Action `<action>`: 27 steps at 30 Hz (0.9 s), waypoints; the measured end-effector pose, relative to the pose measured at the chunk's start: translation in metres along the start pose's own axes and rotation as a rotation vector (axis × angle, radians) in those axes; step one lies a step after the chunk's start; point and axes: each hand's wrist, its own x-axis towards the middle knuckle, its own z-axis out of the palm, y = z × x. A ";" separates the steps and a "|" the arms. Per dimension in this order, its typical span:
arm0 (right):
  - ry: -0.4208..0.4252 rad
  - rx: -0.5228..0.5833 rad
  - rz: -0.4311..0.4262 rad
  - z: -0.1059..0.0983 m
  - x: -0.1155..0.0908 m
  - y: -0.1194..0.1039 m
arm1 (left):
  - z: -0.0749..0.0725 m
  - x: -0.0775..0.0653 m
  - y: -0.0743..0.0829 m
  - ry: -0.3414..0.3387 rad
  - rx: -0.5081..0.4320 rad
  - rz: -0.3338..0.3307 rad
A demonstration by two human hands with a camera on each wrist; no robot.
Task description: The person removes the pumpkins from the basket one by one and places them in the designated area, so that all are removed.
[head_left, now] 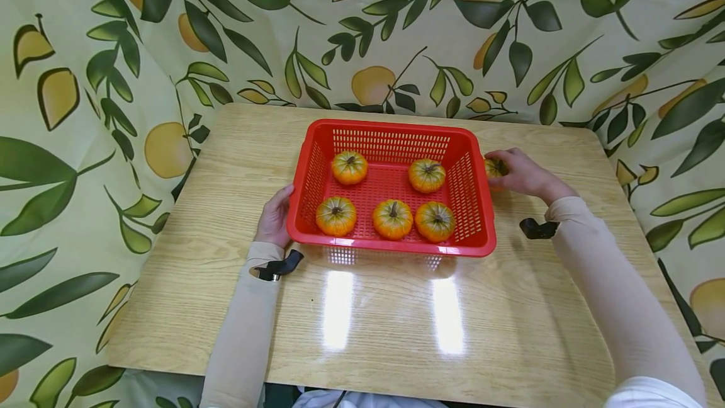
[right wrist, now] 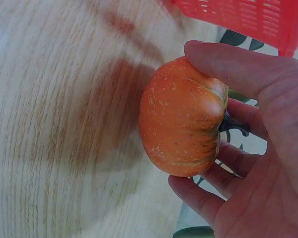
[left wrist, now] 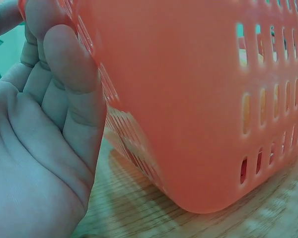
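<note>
A red plastic basket with slotted walls stands on the table, and several small orange pumpkins sit in it, stems upward. At the basket's left side my left hand holds the rim. The left wrist view shows the fingers of that hand against the slotted outer wall. Just right of the basket, outside it, my right hand grips another orange pumpkin. Close up, thumb and fingers surround this pumpkin, its dark stem toward the palm. In the head view the hand partly hides it.
The light wood table reflects two bright light strips in front of the basket. A leaf-and-fruit patterned cloth hangs behind the table and at both sides. Black camera mounts are on both wrists.
</note>
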 end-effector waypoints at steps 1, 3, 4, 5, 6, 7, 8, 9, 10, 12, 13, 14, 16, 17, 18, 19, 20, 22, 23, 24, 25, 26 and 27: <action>0.001 -0.003 -0.004 0.000 0.000 0.000 | 0.000 0.000 0.000 0.003 0.005 -0.001; 0.002 -0.004 -0.005 0.001 0.001 0.001 | 0.000 0.000 0.000 0.011 0.010 -0.005; 0.003 -0.005 -0.009 0.002 0.001 0.001 | 0.001 0.000 0.000 0.014 0.013 -0.007; 0.003 -0.006 -0.011 0.002 0.002 0.001 | 0.001 -0.001 0.000 0.016 0.013 -0.009; 0.003 -0.006 -0.012 0.002 0.002 0.002 | 0.001 -0.001 0.000 0.017 0.017 -0.011; 0.003 -0.006 -0.014 0.003 0.002 0.002 | 0.001 -0.001 0.000 0.017 0.019 -0.011; 0.002 -0.004 -0.017 0.003 0.002 0.003 | 0.001 -0.001 0.000 0.016 0.019 -0.011; 0.002 -0.003 -0.020 0.004 0.002 0.003 | 0.001 -0.001 0.001 0.015 0.020 -0.011; 0.002 -0.002 -0.023 0.005 0.002 0.004 | 0.001 -0.001 0.001 0.012 0.020 -0.011; 0.003 -0.001 -0.027 0.006 0.002 0.004 | 0.001 -0.001 0.000 0.005 0.020 -0.009; 0.003 0.000 -0.027 0.006 0.002 0.004 | 0.001 -0.001 0.000 0.001 0.019 -0.009; 0.003 0.000 -0.026 0.007 0.002 0.005 | 0.001 -0.001 0.000 -0.002 0.018 -0.009; 0.006 0.000 -0.023 0.008 0.003 0.006 | 0.001 0.000 0.000 -0.006 0.016 -0.009; 0.006 0.002 -0.020 0.008 0.003 0.005 | 0.001 0.000 0.000 -0.006 0.014 -0.009; 0.006 0.006 -0.016 0.008 0.003 0.005 | 0.001 0.000 0.000 -0.005 0.016 -0.008; 0.007 0.008 -0.013 0.009 0.003 0.005 | 0.000 0.000 0.000 -0.002 0.018 -0.006; 0.009 0.009 -0.014 0.009 0.003 0.005 | 0.000 0.001 0.000 0.002 0.021 -0.005; 0.010 0.014 -0.013 0.009 0.003 0.005 | 0.000 0.001 0.000 0.008 0.029 -0.003; 0.009 0.014 -0.010 0.009 0.003 0.005 | -0.001 0.001 -0.001 0.011 0.035 -0.003; 0.008 0.012 -0.009 0.009 0.003 0.005 | -0.001 0.001 -0.001 0.012 0.039 -0.002; 0.006 0.010 -0.009 0.009 0.003 0.005 | -0.001 0.001 -0.001 0.012 0.039 -0.002; 0.004 0.008 -0.008 0.009 0.003 0.005 | -0.001 0.001 0.000 0.010 0.038 -0.003; 0.000 0.006 -0.006 0.009 0.003 0.005 | -0.001 0.001 0.000 0.007 0.036 -0.004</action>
